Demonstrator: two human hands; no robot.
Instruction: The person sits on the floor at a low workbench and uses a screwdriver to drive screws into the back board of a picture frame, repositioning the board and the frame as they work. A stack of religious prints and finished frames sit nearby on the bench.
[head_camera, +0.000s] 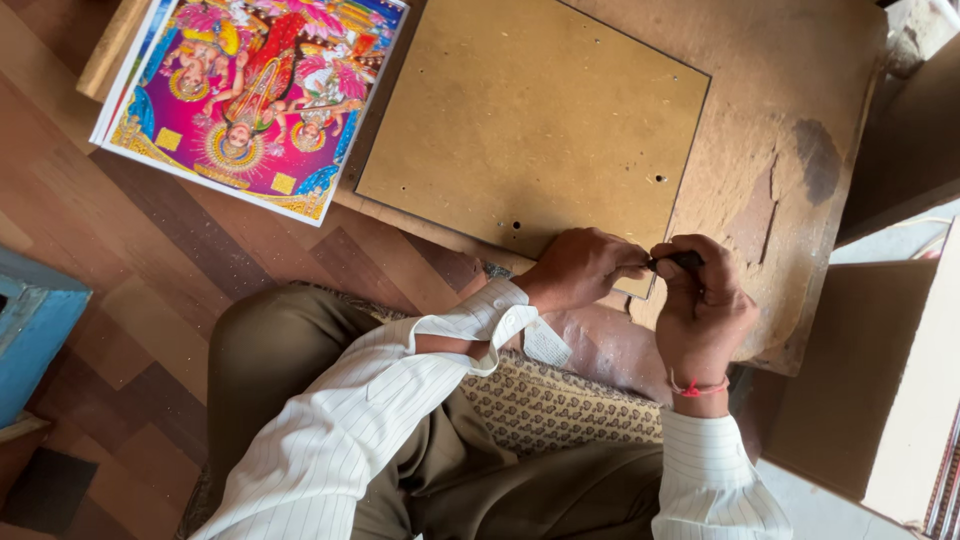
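Note:
A square brown backing board (530, 120) with a few small holes lies flat on a worn low wooden table (790, 100). My left hand (583, 266) is curled over the board's near right corner and grips that edge. My right hand (702, 312), with a red thread at the wrist, pinches a small dark tool (683, 260) just beyond the same corner. The fingertips of both hands meet at the tool. The tool's tip is hidden between the fingers.
A bright pink and blue picture print (255, 90) lies on a stack at the far left of the table. A blue box (30, 320) stands on the wooden floor at left. A patterned cushion (560, 400) lies under my lap, and cardboard panels (860, 380) lean at right.

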